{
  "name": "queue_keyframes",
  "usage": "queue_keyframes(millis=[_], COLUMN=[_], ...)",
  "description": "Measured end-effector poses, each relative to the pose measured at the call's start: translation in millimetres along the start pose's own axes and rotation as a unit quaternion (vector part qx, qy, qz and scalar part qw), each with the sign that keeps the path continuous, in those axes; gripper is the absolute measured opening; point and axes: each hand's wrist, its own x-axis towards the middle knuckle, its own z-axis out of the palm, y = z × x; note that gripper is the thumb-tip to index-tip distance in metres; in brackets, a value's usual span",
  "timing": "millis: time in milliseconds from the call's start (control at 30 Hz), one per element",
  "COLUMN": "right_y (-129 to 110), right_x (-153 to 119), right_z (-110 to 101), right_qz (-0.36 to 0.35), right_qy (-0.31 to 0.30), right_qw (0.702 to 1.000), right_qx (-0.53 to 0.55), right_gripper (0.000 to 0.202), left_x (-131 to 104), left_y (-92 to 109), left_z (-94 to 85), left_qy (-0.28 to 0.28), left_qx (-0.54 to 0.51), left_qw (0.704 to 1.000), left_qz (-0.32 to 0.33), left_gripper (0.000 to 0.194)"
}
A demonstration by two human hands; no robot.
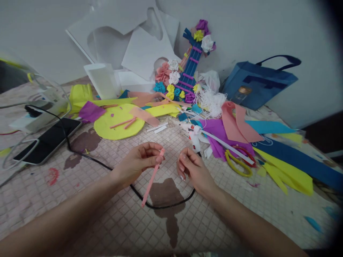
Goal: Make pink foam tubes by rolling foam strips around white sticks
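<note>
the left forearm and right forearm are cut off by the edges of the view, the left one covering part of a black cable. the right hand is curled, hiding whether it holds anything. a copper-topped object by the blue bag is too blurred to identify.

Left arm and right arm are bare and extend forward, converging. Left hand: thumb and index finger set in a pinch. Right hand: near the left, apart; fingers curl loosely inward; thumb contact unclear.
</note>
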Motion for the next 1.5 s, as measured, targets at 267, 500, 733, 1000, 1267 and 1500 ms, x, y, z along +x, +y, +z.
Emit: queue_keyframes(millis=[267,500,733,1000,1267,1500], right_y=[4.1,2.4,6.2,7.6,9.1,2.6], right_x=[0.0,0.2,0.2,1.8,3.7,2.2], right_z=[-1.4,-0.8,-2.2,-5.3,-7.6,-0.9], right_qz=[0.019,0.03,0.041,0.038,0.031,0.028], right_qy=[0.013,0.008,0.002,0.013,-0.008,0.031], right_qw=[1.0,1.0,0.999,0.998,0.995,0.997], right_qx=[0.016,0.005,-0.013,-0.055,-0.09,-0.061], right_gripper=[0.034,0.038,0.037,0.032,0.024,0.034], left_x=[1.6,17.0,78.3,102.4,81.2,49.6], left_y=[20.8,83.8,101.8,84.6,94.7,70.3], left_z=[-11.2,-63.9,-137.3,-157.9,-158.6,-96.5], left_qy=[0.011,0.18,0.214,0.234,0.274,0.225], left_qx=[0.135,0.5,0.632,0.642,0.621,0.609], left_qw=[0.986,0.789,0.712,0.705,0.694,0.691], left_qz=[0.092,0.309,0.216,0.189,0.238,0.318], left_gripper=[0.031,0.019,0.017,0.022,0.025,0.019])
